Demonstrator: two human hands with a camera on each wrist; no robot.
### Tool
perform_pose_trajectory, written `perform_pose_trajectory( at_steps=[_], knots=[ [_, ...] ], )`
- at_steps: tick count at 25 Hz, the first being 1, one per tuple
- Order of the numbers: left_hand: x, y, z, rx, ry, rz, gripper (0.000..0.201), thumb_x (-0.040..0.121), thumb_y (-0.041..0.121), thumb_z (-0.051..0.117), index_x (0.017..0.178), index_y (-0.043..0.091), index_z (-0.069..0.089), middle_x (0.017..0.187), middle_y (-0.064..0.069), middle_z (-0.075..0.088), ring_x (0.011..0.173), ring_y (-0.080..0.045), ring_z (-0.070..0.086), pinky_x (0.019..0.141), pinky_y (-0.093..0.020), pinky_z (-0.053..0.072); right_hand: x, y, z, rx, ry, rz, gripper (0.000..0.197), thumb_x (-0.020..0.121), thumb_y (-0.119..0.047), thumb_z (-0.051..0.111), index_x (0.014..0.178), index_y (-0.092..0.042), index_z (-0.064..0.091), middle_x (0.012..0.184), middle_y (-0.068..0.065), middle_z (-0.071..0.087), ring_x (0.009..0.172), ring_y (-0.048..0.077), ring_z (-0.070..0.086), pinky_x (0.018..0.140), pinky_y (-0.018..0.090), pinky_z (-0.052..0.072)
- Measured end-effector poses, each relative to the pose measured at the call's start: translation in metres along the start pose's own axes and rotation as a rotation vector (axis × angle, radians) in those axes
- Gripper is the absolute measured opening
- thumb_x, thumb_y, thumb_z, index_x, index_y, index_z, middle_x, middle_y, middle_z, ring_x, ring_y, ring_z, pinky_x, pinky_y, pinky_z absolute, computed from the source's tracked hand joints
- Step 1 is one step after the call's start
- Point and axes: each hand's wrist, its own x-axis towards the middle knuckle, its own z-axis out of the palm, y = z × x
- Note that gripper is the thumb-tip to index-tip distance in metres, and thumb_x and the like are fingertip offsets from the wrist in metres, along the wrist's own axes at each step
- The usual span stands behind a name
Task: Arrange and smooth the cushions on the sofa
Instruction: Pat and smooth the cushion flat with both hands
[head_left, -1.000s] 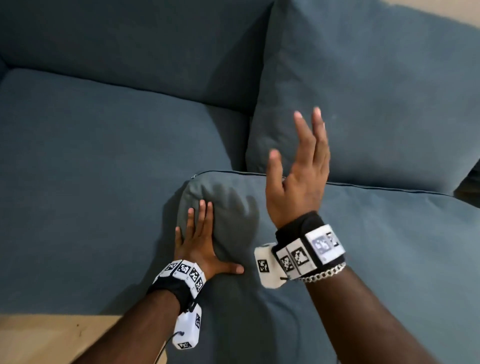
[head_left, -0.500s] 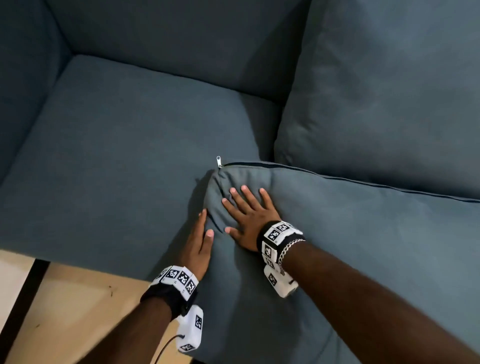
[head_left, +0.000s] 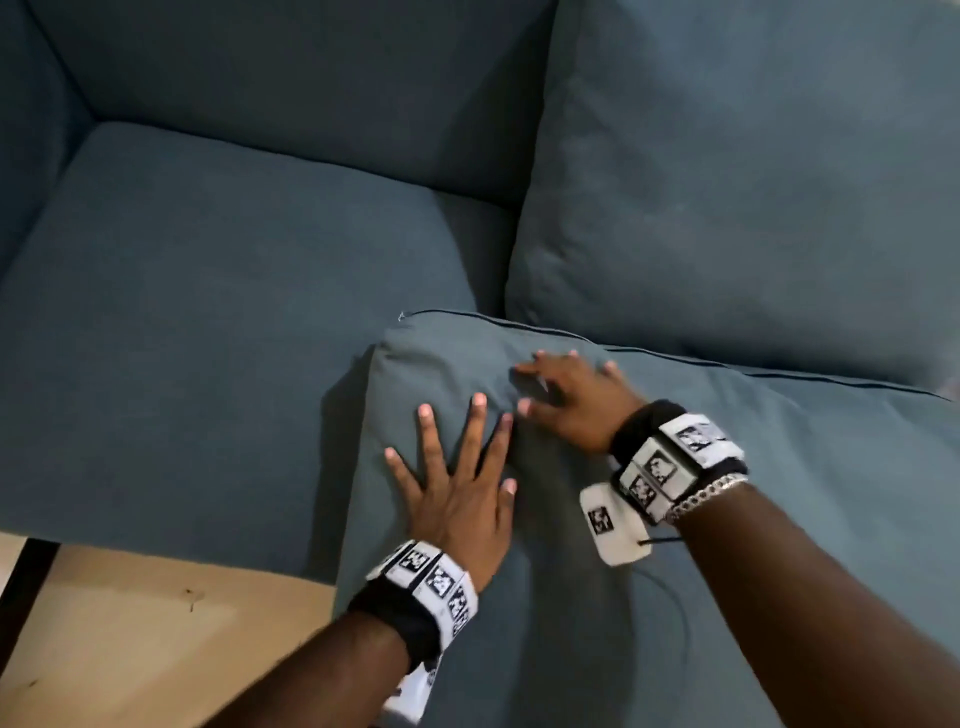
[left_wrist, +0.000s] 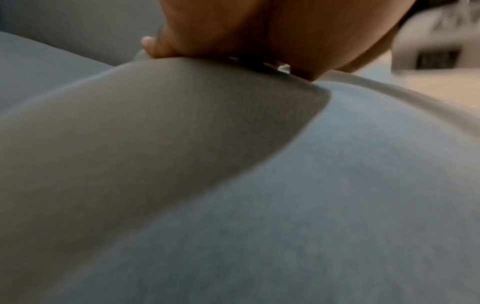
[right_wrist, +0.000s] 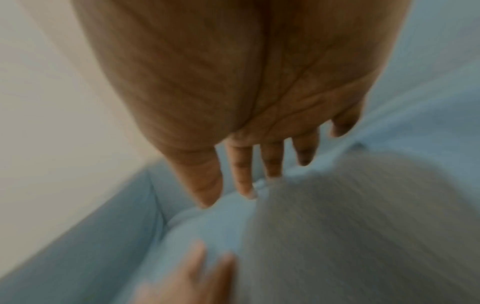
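A large blue loose cushion (head_left: 727, 519) lies flat across the sofa seat (head_left: 208, 338), its zipped corner pointing left. My left hand (head_left: 457, 467) presses flat on that corner with fingers spread. My right hand (head_left: 566, 395) rests just beyond it, fingers spread over the cushion's far edge, blurred by motion. In the right wrist view my right hand (right_wrist: 249, 164) reaches down to the cushion (right_wrist: 363, 226) with straight fingers. The left wrist view shows my left hand's palm (left_wrist: 259, 30) on the bulging cushion (left_wrist: 285, 195). A second blue cushion (head_left: 753, 182) leans upright against the backrest at the right.
The sofa backrest (head_left: 311, 93) runs along the top and the armrest (head_left: 26, 130) closes the left side. Bare seat lies left of the loose cushion. Light wooden floor (head_left: 130, 634) and a dark sofa leg (head_left: 21, 587) show at the bottom left.
My right hand came down from the air onto the cushion and has slid toward its far edge. My left hand moved from the cushion's side onto its top, fingers spread.
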Motion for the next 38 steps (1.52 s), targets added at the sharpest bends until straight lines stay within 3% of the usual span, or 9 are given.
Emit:
perform_pose_trajectory(
  at_steps=[4, 8, 13, 16, 18, 23, 27, 33, 38],
  knots=[
    [0.012, 0.051, 0.002, 0.008, -0.026, -0.038, 0.079, 0.095, 0.064, 0.035, 0.164, 0.041, 0.004, 0.172, -0.003, -0.016, 0.151, -0.055, -0.017, 0.108, -0.085, 0.002, -0.047, 0.029, -0.046, 0.305, 0.950, -0.007, 0.048, 0.101, -0.047, 0.050, 0.146, -0.029, 0.051, 0.166, 0.002, 0.031, 0.157, 0.023, 0.019, 0.128, 0.046, 0.008],
    [0.002, 0.111, 0.010, 0.069, -0.101, -0.023, 0.094, 0.087, 0.079, 0.041, 0.163, 0.041, 0.003, 0.172, -0.004, -0.019, 0.147, -0.063, -0.017, 0.104, -0.087, 0.000, -0.071, 0.102, 0.039, -0.129, 0.150, 0.127, 0.085, 0.087, -0.082, 0.010, 0.160, -0.041, 0.023, 0.169, -0.014, 0.003, 0.159, 0.020, 0.010, 0.128, 0.048, 0.003],
    [0.018, 0.135, 0.021, 0.068, -0.057, -0.106, 0.087, 0.088, 0.071, 0.039, 0.164, 0.033, 0.020, 0.173, -0.011, -0.004, 0.148, -0.064, -0.007, 0.106, -0.086, 0.005, -0.096, 0.142, -0.031, 0.215, 0.946, 0.078, 0.056, 0.098, -0.046, 0.053, 0.150, -0.026, 0.048, 0.167, 0.001, 0.029, 0.156, 0.024, 0.024, 0.125, 0.043, 0.016],
    [0.023, 0.166, 0.025, 0.087, -0.091, -0.032, 0.087, 0.090, 0.074, 0.032, 0.164, 0.027, 0.022, 0.173, -0.010, 0.003, 0.149, -0.062, -0.009, 0.107, -0.085, 0.003, -0.083, 0.173, 0.000, -0.155, 0.207, 0.213, 0.093, 0.084, -0.088, -0.004, 0.163, -0.039, 0.009, 0.173, -0.006, -0.001, 0.160, 0.019, -0.005, 0.127, 0.052, -0.004],
    [0.028, 0.179, 0.035, 0.113, -0.121, 0.014, 0.091, 0.088, 0.085, 0.023, 0.164, 0.036, 0.016, 0.173, -0.012, 0.002, 0.150, -0.060, -0.011, 0.108, -0.084, -0.001, -0.078, 0.193, -0.013, -0.048, 0.027, 0.205, 0.086, 0.089, -0.086, 0.015, 0.160, -0.038, 0.025, 0.173, -0.003, 0.010, 0.160, 0.020, -0.001, 0.126, 0.055, 0.000],
    [0.056, 0.173, 0.054, 0.143, -0.264, -0.077, 0.096, 0.079, 0.097, 0.011, 0.159, 0.048, -0.013, 0.169, -0.005, -0.026, 0.146, -0.052, -0.033, 0.109, -0.078, -0.018, -0.123, 0.242, -0.067, 0.179, 1.114, 0.217, 0.058, 0.099, -0.051, 0.047, 0.150, -0.024, 0.046, 0.166, 0.007, 0.030, 0.156, 0.027, 0.022, 0.127, 0.055, 0.012],
    [0.095, 0.168, 0.061, 0.150, -0.462, -0.155, 0.095, 0.076, 0.098, 0.013, 0.149, 0.056, -0.030, 0.156, 0.005, -0.051, 0.139, -0.046, -0.047, 0.107, -0.076, -0.023, -0.106, 0.282, -0.007, -0.105, 0.136, 0.382, 0.097, 0.079, -0.091, 0.007, 0.162, -0.040, 0.015, 0.174, -0.002, 0.001, 0.160, 0.024, -0.004, 0.125, 0.061, 0.000],
    [0.129, 0.170, 0.063, 0.170, -0.602, -0.183, 0.092, 0.076, 0.098, 0.015, 0.143, 0.060, -0.035, 0.150, 0.010, -0.056, 0.138, -0.044, -0.049, 0.106, -0.076, -0.023, -0.156, 0.316, -0.109, 0.169, 1.270, 0.251, 0.060, 0.099, -0.052, 0.050, 0.151, -0.023, 0.046, 0.166, 0.006, 0.029, 0.156, 0.027, 0.022, 0.127, 0.056, 0.009],
    [0.128, 0.182, 0.070, 0.190, -0.657, -0.202, 0.094, 0.073, 0.100, 0.013, 0.143, 0.060, -0.036, 0.150, 0.010, -0.056, 0.140, -0.045, -0.047, 0.108, -0.077, -0.019, -0.122, 0.385, -0.020, 0.040, 0.110, 0.535, 0.094, 0.081, -0.091, 0.015, 0.162, -0.043, 0.008, 0.173, -0.006, -0.006, 0.159, 0.023, -0.008, 0.124, 0.063, -0.001]
  ],
)
